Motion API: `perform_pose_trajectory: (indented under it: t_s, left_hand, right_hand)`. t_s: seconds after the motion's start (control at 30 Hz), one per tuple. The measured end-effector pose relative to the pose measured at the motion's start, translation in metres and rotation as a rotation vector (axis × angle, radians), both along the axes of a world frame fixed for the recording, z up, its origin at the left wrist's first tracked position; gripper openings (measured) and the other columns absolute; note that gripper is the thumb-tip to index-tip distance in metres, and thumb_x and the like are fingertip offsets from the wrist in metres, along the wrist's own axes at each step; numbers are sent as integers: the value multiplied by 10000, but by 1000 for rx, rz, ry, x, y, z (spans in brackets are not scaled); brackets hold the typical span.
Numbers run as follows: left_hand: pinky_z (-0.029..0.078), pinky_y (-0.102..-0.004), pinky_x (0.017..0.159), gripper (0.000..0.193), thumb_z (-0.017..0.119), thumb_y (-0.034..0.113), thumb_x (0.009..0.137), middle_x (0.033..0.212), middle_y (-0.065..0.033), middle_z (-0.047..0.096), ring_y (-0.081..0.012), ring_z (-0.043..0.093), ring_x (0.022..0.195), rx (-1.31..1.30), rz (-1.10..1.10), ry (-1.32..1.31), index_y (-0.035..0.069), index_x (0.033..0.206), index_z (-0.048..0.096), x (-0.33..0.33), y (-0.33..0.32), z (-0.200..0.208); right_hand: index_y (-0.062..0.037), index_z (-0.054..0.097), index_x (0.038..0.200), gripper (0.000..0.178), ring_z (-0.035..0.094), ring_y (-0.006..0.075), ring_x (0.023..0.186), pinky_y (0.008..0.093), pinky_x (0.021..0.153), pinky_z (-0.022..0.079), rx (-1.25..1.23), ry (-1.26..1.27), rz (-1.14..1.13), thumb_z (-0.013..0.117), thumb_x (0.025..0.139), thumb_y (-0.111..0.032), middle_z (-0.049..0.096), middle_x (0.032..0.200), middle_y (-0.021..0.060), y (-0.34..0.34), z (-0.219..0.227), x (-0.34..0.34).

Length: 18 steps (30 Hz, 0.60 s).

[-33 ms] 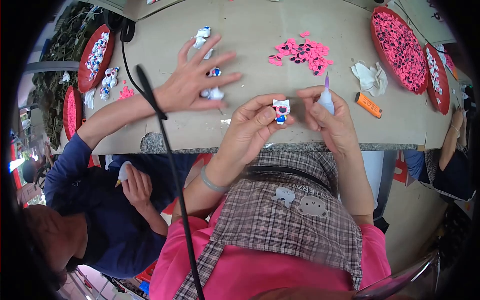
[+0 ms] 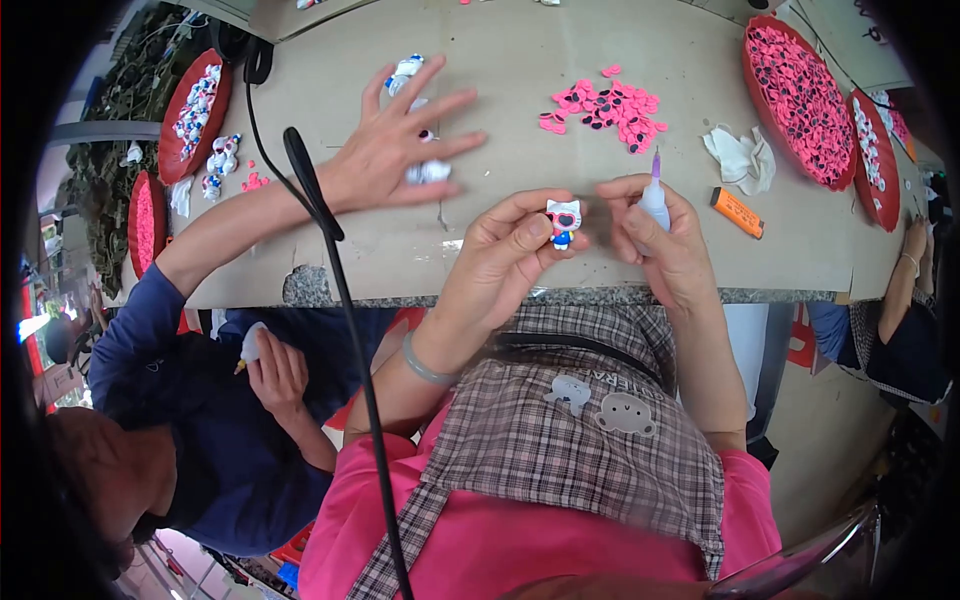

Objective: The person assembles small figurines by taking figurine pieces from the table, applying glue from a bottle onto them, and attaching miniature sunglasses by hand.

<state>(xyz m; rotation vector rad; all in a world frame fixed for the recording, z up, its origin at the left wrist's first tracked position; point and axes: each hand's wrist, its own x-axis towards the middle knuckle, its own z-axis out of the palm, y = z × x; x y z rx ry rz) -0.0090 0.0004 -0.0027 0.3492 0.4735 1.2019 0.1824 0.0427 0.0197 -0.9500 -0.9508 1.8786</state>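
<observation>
Pinched upright between the thumb and fingers of my left hand point(image 2: 500, 250) is a small white cat figurine point(image 2: 563, 225) in a blue outfit, with pink dark-lensed glasses on its face. My right hand point(image 2: 665, 235) holds a small white squeeze bottle point(image 2: 653, 200), its purple nozzle pointing up and away from me. The two hands are apart, just above the table's near edge. Beyond them lies a loose pile of pink glasses pieces point(image 2: 610, 110).
A co-worker's spread hand point(image 2: 395, 150) reaches over several white figurines point(image 2: 405, 72) at left. Red trays of parts point(image 2: 752, 100) stand at both sides. A crumpled white tissue point(image 2: 740, 158) and an orange lighter-like object point(image 2: 737, 212) lie at right. A black cable point(image 2: 345, 300) crosses the left side.
The co-worker's spread hand has shifted slightly, and the figurines under it have moved a little. My hands hold the figurine and bottle almost exactly as before.
</observation>
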Motion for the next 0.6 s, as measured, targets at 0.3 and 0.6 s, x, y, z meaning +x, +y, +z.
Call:
perform_pose_trajectory:
  t_s: [0.3,0.6]
  left_hand:
    - [507,-331,877,279,580,93,909,1121,-176,622,-217,620,974,48,47,124,-19,1165,573,-13,13,9]
    - [479,-306,845,220,653,45,844,1030,-99,633,-170,608,917,239,324,592,1,1058,634,-67,37,34]
  right_hand:
    - [9,598,1037,224,462,71,549,207,477,308,6,-7,-7,596,896,-165,514,664,-3,2,-5,-1]
    - [4,581,1031,224,480,80,547,212,472,335,53,15,32,612,879,-156,515,700,7,-2,-6,-2]
